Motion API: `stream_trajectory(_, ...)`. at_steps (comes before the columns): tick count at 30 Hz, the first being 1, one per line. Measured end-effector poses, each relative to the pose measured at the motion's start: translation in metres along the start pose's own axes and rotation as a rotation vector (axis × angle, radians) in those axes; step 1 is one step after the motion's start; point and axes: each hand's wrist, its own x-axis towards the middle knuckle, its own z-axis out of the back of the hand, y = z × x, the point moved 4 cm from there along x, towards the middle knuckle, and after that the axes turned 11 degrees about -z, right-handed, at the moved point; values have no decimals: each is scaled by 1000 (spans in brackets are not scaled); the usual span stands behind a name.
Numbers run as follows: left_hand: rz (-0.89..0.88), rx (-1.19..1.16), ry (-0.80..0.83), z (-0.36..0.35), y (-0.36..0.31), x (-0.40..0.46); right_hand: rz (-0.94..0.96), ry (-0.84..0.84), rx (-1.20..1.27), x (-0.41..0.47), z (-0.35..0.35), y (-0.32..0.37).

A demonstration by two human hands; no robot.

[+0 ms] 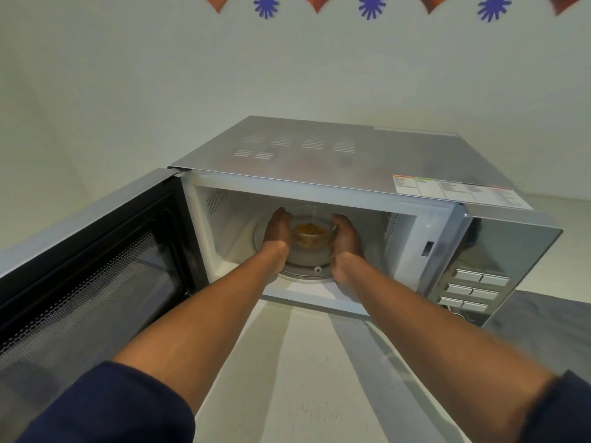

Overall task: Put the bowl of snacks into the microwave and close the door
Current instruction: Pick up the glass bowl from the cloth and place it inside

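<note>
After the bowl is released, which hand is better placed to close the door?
Probably the left hand: the open door swings out on that side, beside the left forearm.

Microwave (319, 161) cavity mouth wide open; door (96, 266) swung fully out to the left, walling off that side. Both forearms fill most of the opening, w/ left hand (277, 231) and right hand (347, 235) flanking the bowl (311, 235) on the turntable (307, 270). Control panel (476, 282) blocks right side; countertop (303, 362) in front lies open betw. the arms.

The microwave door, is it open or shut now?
Open. The microwave door is swung out to the left, and both hands reach into the cavity around the bowl.
</note>
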Motion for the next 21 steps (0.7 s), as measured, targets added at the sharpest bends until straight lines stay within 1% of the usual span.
stream_trajectory(4,-88,75,-24,3,-9,-2,53,-21,-117,-21,-5,12)
stream_trajectory(7,-168,67,-56,9,-8,-15,103,-55,-241,-35,-6,18)
stream_trajectory(9,-230,103,-74,14,-6,-29,154,-66,-293,-46,-1,16)
stream_trajectory(12,-331,293,-101,23,-8,-41,258,-41,-343,-65,3,6)
stream_trajectory(17,-497,760,-80,36,-25,-77,478,-2,-625,-108,14,1)
stream_trajectory(21,-639,977,-137,48,-46,-109,652,26,-800,-130,23,-2)
